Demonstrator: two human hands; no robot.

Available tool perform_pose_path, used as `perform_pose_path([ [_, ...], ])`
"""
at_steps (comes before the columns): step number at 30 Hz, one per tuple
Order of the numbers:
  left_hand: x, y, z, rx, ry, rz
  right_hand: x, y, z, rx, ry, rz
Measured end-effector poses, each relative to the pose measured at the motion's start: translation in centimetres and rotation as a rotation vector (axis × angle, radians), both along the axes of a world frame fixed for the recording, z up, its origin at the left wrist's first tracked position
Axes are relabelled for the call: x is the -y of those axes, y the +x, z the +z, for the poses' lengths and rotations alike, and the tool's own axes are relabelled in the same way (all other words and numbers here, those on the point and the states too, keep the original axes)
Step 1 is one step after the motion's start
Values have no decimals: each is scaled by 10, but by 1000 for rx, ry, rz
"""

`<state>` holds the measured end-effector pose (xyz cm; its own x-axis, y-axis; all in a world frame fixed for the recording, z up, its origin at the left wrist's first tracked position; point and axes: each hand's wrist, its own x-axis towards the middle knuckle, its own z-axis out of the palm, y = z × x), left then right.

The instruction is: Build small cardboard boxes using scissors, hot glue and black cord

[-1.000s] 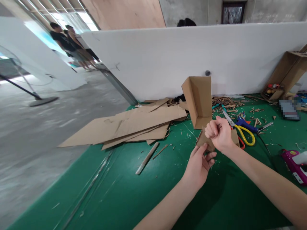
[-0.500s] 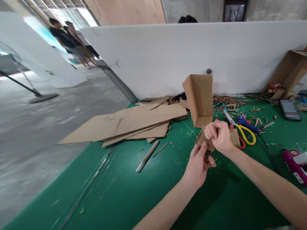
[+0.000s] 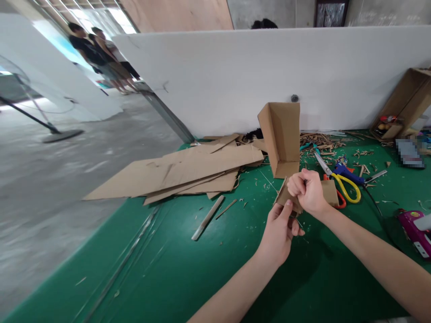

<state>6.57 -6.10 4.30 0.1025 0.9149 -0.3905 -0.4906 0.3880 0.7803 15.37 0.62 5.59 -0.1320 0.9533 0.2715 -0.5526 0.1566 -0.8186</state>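
My left hand (image 3: 276, 235) grips a small piece of cardboard (image 3: 283, 194), thumb on top and fingers curled underneath. Against that piece's upper right side is my right hand (image 3: 311, 194), closed in a fist; a dark spot shows in the curl of its fingers, but what it holds is hidden. Just behind the hands an open-sided cardboard box (image 3: 285, 134) stands upright. Another small cardboard piece (image 3: 331, 192) lies right of my right hand, partly over red handles (image 3: 342, 200). Beside it are open scissors with yellow handles (image 3: 350, 190).
Large cardboard sheets (image 3: 202, 168) lie left on the green table (image 3: 161, 269), past its edge. A blue glue gun (image 3: 348, 174), cardboard scraps (image 3: 323, 144) and a purple device (image 3: 415, 231) are right. A white partition (image 3: 208, 80) borders the back. Several people (image 3: 101, 54) stand far left.
The view has shifted very slightly. Both hands keep almost the same pose at the cardboard piece, and nothing has been let go or taken up.
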Motion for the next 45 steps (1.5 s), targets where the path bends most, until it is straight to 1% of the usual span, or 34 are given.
perform_pose_path([
  [9,0,-2,0,46,-27,0,-4,3,0,83,-20,84],
  [15,-2,-4,-1,82,-14,-14,-10,9,5,118,-65,256],
  [17,-3,-5,-2,86,-24,-26,-12,11,7,136,-54,305],
  [19,-5,-6,-4,89,-35,-34,-12,12,8,169,-28,326],
  [21,-6,-7,-5,93,-39,-29,-11,12,5,206,6,301],
  [22,-6,-8,-5,94,-38,-24,-10,11,3,221,22,266],
  [26,-7,-9,-3,73,-27,-22,-1,3,-6,312,81,2],
  [28,-7,-9,-2,49,-1,2,3,-2,-9,343,115,-93],
  [32,-7,-10,0,-26,62,73,6,-8,-10,274,111,-113],
  [35,-6,-9,1,-83,86,77,6,-8,-7,252,103,-111],
  [37,-5,-9,3,-103,102,63,4,-4,-1,235,123,-61],
  [42,-3,-9,8,-118,170,-34,1,11,14,178,151,233],
  [45,-3,-11,8,-114,177,-55,0,15,17,200,143,344],
])
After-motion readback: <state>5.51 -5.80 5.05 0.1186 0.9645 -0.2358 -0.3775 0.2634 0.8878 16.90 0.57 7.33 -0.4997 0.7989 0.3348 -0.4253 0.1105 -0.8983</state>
